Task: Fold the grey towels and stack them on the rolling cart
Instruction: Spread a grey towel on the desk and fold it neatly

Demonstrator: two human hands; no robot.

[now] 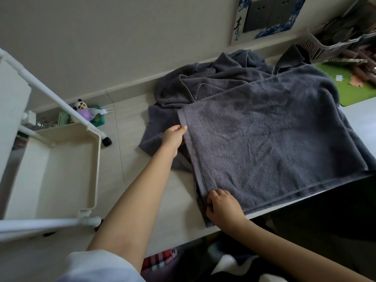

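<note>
Grey towel [270,137] flat, hemmed edge pinched by left hand [173,136], right hand [222,206]

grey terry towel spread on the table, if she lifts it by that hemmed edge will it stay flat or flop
The grey terry towel will probably flop: the crumpled grey towels behind it lie in soft folds. Its looped pile looks unlikely to slip from the left hand or right hand pinching the hem. It looks thick, so perhaps weighty.

Two hands [173,137] [221,206], one flat grey towel [274,139], one crumpled heap [203,80], one rolling cart [67,169].
</note>
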